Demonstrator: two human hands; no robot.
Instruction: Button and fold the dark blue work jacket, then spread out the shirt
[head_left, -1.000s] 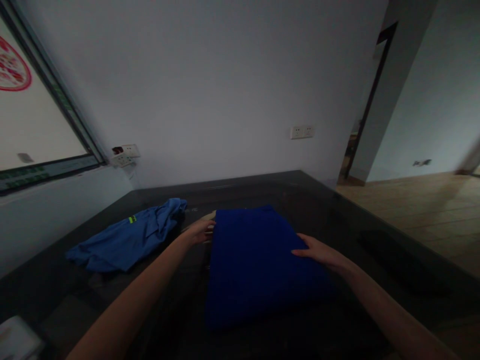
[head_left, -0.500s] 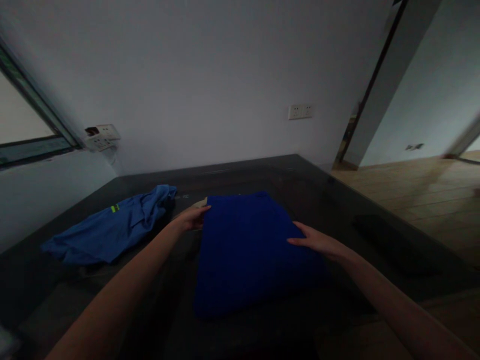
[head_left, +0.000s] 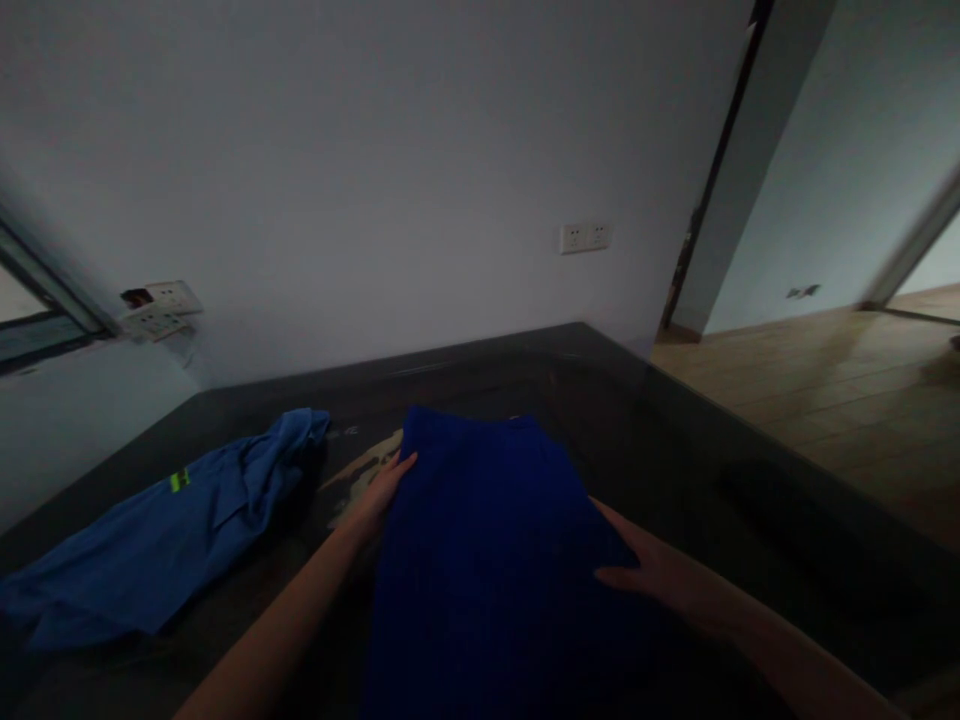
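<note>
A deep blue folded cloth (head_left: 480, 550), perhaps a garment, lies across the middle of the dark table, its near part running out of the bottom of the view. Its left edge is in my left hand (head_left: 381, 490), the thumb on top and the other fingers mostly hidden at the side. My right hand (head_left: 637, 565) grips the right edge, thumb over the top and fingers reaching along the side. Beside my left hand, a pale, camouflage-like patterned piece (head_left: 367, 470) shows partly from under the cloth.
A crumpled lighter blue garment (head_left: 202, 525) with a yellow-green tag lies at the left of the dark table (head_left: 600, 400). A dark flat object (head_left: 810, 540) rests at the right. Behind stands a wall with sockets (head_left: 585, 238); wooden floor (head_left: 810, 370) lies beyond the right edge.
The blue cloth and both hands appear lower and nearer, and more of the patterned piece shows at the left. The whole view has shifted too, as the camera turned.
</note>
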